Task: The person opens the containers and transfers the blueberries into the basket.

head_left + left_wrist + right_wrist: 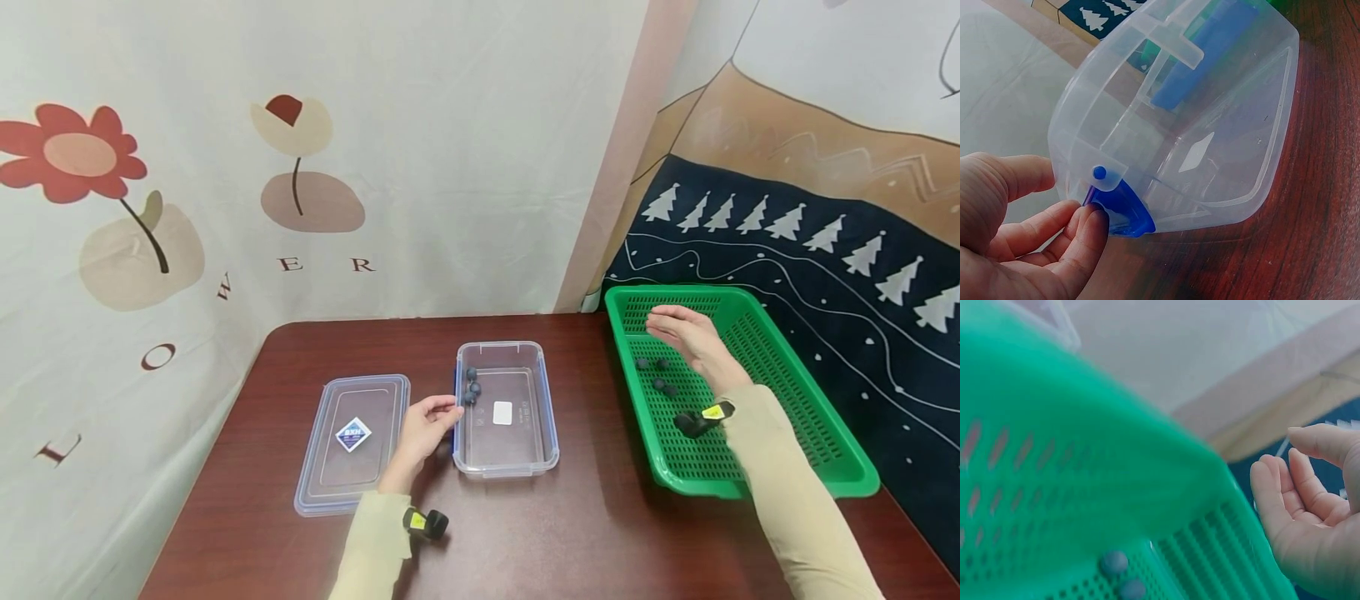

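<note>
My left hand point(429, 429) is at the left side of a clear plastic food container point(543, 417); in the left wrist view its fingertips and thumb hold the side wall around a blue latch point(1124, 209). Inside the container, 3 blueberries point(475, 388) lie along the left wall. Over the green basket point(626, 375) hangs my right hand point(693, 342), fingers loosely bent and nothing visible between them. Several blueberries point(659, 384) lie on the basket floor, left of the right wrist; two of these blueberries point(1115, 562) show in the right wrist view.
A clear lid point(318, 467) with a blue and white diamond label lies flat left of the container. Everything stands on a dark reddish-brown table point(510, 533). Printed curtains point(465, 167) hang behind the table and on its right. Each wrist carries a small black camera.
</note>
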Demonstrator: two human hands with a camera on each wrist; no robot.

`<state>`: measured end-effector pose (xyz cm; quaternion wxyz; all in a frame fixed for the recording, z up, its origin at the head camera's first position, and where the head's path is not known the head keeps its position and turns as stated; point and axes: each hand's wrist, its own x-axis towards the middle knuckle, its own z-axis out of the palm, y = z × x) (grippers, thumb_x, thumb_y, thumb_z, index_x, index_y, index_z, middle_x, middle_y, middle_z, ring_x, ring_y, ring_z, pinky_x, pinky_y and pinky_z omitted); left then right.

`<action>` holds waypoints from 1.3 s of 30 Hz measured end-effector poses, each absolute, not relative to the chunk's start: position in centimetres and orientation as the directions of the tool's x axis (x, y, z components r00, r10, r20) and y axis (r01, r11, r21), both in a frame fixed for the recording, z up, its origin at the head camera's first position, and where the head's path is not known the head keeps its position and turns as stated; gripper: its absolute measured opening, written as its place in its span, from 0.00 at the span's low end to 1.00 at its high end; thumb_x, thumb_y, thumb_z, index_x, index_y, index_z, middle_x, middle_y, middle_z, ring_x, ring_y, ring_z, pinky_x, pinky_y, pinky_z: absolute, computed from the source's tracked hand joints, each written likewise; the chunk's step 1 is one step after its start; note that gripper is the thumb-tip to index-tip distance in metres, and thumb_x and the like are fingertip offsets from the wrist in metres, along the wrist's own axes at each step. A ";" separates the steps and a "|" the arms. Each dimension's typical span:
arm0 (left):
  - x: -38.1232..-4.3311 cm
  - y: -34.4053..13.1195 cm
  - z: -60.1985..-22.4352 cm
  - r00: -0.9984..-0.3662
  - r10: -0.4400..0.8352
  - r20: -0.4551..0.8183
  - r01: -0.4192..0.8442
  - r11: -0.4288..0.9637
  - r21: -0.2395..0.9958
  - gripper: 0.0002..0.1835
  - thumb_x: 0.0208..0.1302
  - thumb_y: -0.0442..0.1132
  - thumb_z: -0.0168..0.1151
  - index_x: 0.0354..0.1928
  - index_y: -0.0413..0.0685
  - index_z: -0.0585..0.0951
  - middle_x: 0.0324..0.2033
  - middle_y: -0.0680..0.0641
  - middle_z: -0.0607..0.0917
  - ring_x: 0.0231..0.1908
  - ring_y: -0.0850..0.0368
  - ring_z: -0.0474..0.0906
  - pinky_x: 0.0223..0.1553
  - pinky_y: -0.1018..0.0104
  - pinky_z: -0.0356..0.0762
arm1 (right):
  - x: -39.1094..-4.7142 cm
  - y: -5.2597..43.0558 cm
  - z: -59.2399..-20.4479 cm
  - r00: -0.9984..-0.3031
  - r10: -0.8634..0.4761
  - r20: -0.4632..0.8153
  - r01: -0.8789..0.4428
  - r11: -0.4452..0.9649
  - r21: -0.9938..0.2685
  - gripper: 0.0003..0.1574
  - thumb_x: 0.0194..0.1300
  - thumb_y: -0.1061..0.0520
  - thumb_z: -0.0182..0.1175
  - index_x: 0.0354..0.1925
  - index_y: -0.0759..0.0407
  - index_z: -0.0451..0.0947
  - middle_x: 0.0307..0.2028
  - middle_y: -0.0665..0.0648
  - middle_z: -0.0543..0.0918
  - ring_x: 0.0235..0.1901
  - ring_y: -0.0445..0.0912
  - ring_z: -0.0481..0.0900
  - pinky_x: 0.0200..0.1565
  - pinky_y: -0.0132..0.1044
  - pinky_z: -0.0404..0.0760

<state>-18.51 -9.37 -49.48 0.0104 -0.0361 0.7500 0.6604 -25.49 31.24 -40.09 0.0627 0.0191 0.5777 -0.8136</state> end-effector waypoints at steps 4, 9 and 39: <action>-18.3 -9.4 -48.8 -0.997 -0.032 -0.071 -0.074 0.113 0.991 0.16 0.57 0.27 0.62 0.46 0.22 0.76 0.32 0.42 0.83 0.27 0.68 0.75 0.31 0.76 0.76 | -25.9 29.5 -39.6 -0.991 -0.100 -0.088 0.117 -0.336 -0.934 0.17 0.64 0.73 0.52 0.31 0.57 0.83 0.30 0.52 0.85 0.34 0.42 0.83 0.44 0.32 0.80; -17.4 -9.2 -47.0 -0.998 -0.021 -0.056 -0.058 0.128 0.990 0.16 0.57 0.25 0.60 0.45 0.18 0.74 0.32 0.38 0.82 0.27 0.67 0.75 0.32 0.75 0.76 | -26.0 27.5 -39.1 -0.987 -0.144 -0.075 0.119 -0.328 -0.937 0.18 0.65 0.73 0.50 0.32 0.57 0.83 0.31 0.52 0.85 0.35 0.42 0.83 0.45 0.33 0.79; -18.4 -9.4 -49.2 -0.996 -0.039 -0.074 -0.078 0.120 0.990 0.16 0.57 0.28 0.63 0.46 0.23 0.76 0.32 0.42 0.83 0.27 0.67 0.75 0.31 0.76 0.77 | -26.2 14.2 -40.3 -0.953 -0.290 -0.085 0.116 -0.094 -0.989 0.10 0.62 0.71 0.56 0.43 0.74 0.73 0.32 0.53 0.82 0.35 0.44 0.82 0.46 0.38 0.80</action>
